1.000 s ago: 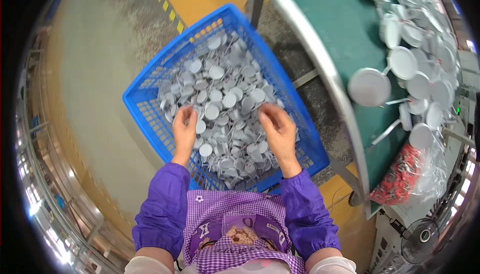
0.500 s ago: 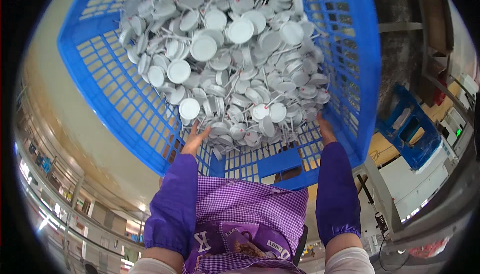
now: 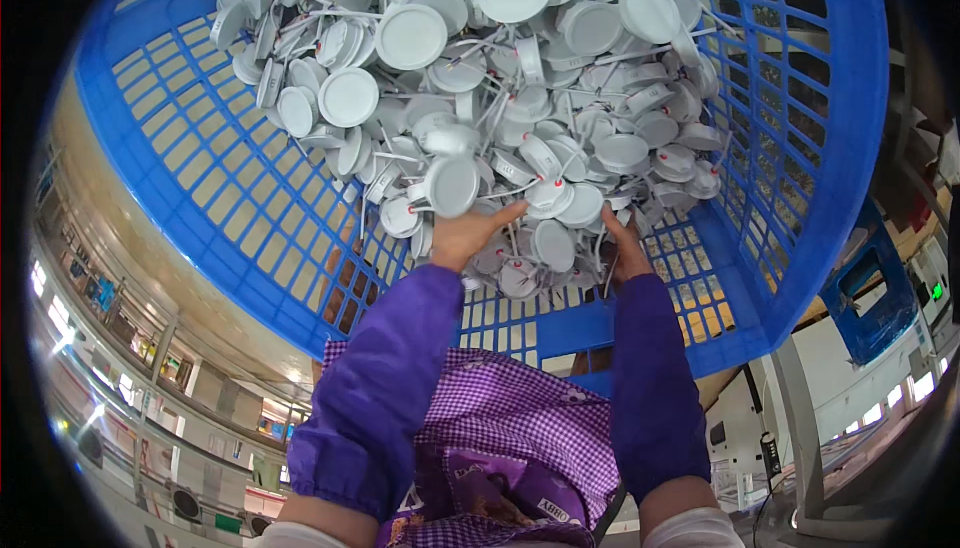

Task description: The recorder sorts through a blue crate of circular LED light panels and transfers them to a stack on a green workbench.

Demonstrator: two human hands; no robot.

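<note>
In the latticed plastic basket (image 3: 850,118), 2 hands (image 3: 470,236) (image 3: 627,251) touch round discs (image 3: 452,186).

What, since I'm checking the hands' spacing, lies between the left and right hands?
White discs, heaped in the blue basket, lie between the left hand and right hand; the head view shows this.

- 1 blue stool (image 3: 868,293) on the right, looking tipped
- 1 tiny green light (image 3: 937,291) near the stool
- 1 gray metal post (image 3: 799,418) low on the right
- 1 black plug strip (image 3: 769,454) just beside the post
- Long metal rails (image 3: 143,428) on the left
- Pale floor (image 3: 88,173), far left
</note>
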